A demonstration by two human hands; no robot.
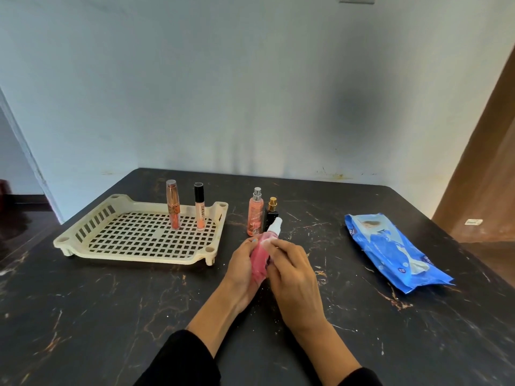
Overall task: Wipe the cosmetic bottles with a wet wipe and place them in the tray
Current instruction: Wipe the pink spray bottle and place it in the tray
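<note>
My left hand (242, 267) grips a pink spray bottle (262, 253) with a white cap, tilted away from me above the table. My right hand (292, 277) pinches a small white wet wipe (268, 243) against the bottle's upper body. A peach spray bottle (255, 215) and a small black bottle with a gold cap (271, 213) stand just behind my hands. The cream perforated tray (139, 257) lies to the left. In it stand an orange tube with a clear cap (173, 208) and a lip gloss with a black cap (199, 210).
A blue pack of wet wipes (393, 250) lies on the right side of the dark marbled table (111, 316). The wall runs along the table's far edge. A brown door stands at the right.
</note>
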